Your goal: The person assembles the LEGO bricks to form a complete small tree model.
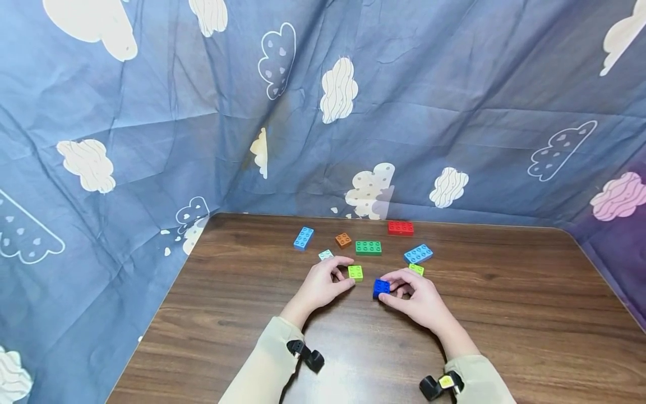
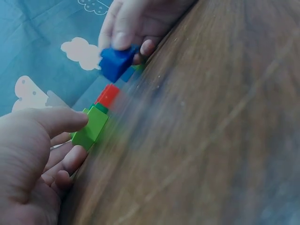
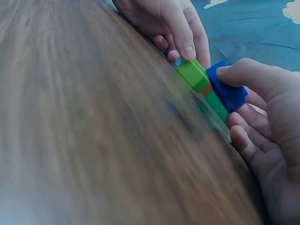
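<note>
My left hand (image 1: 323, 285) pinches a lime green brick (image 1: 355, 273) between thumb and fingers, low at the table; the left wrist view shows the thumb against the lime brick (image 2: 92, 127). To its right, my right hand (image 1: 418, 295) pinches a dark blue brick (image 1: 381, 288). In the right wrist view the blue brick (image 3: 227, 86) is tilted and held above the tabletop, thumb on one face. A gap separates the two held bricks in the head view.
Behind the hands lie a light blue brick (image 1: 304, 238), an orange brick (image 1: 343, 240), a green brick (image 1: 368, 248), a red brick (image 1: 400, 228) and another blue brick (image 1: 418, 253). A pale brick (image 1: 326, 255) and second lime brick (image 1: 416, 269) sit beside the hands.
</note>
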`<state>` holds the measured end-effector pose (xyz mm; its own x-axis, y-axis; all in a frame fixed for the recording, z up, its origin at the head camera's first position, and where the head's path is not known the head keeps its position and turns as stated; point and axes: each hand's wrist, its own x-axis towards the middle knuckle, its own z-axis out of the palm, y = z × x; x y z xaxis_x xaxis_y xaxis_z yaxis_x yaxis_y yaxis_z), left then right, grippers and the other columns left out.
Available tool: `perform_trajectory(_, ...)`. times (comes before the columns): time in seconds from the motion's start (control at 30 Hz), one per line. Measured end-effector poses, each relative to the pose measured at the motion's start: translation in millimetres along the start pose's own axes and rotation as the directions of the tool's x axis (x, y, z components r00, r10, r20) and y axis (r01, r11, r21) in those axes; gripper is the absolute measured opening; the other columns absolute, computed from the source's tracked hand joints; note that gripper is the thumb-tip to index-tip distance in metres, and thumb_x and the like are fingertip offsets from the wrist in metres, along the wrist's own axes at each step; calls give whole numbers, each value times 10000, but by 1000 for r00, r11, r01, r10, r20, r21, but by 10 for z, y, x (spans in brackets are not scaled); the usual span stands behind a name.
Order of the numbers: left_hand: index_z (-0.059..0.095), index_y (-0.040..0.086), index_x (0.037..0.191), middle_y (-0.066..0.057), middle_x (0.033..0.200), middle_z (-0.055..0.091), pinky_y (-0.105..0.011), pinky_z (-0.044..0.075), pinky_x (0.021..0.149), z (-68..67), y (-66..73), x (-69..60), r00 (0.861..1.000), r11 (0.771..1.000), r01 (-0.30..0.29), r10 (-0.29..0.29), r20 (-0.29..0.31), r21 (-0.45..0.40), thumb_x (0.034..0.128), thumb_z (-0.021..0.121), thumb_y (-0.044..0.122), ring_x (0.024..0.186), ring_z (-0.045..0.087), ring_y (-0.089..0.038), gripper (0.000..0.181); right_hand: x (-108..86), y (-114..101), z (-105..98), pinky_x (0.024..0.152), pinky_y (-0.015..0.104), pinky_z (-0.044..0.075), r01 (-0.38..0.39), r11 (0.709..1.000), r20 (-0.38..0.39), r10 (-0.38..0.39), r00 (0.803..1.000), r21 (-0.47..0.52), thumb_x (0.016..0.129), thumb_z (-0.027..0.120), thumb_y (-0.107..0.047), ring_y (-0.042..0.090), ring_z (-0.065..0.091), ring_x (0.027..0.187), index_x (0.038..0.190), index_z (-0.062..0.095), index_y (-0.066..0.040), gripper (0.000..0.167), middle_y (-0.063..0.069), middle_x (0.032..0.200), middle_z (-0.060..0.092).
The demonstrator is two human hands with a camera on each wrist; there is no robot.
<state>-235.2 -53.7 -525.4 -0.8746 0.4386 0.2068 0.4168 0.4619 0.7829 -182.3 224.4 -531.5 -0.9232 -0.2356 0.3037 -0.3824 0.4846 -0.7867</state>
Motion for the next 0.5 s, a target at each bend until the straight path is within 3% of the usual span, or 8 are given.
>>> perform_trajectory(0.17, 754, 132, 1316, -18, 1041, 746, -268, 511, 719, 12, 2, 10, 1000, 1000, 19, -19, 0, 0, 981, 828, 164, 764, 618, -44, 344, 60, -12, 67, 820, 248, 616, -17, 996, -25, 20, 1000, 91, 928, 899, -124, 157, 719, 939, 1230, 761, -132, 332, 42, 1135, 721)
perform_trajectory(0.33, 767, 151, 1292, 10, 1031, 747, -267, 505, 702, 11, 34, 35, 999, 999, 52, -52, 7, 8, 978, 833, 165, 744, 609, -44, 321, 112, -41, 89, 890, 246, 615, -125, 974, -16, 130, 991, 187, 953, 870, -107, 188, 730, 1056, 1300, 723, -72, 378, 132, 1247, 666)
perform_trajectory(0.5, 782, 172, 1266, 32, 1038, 737, -263, 486, 677, 37, 89, 82, 995, 995, 96, -96, 8, 6, 967, 848, 168, 719, 580, -60, 306, 128, -60, 86, 914, 213, 594, -135, 970, -32, 144, 989, 204, 962, 861, -110, 179, 708, 1100, 1323, 713, -63, 392, 146, 1288, 644)
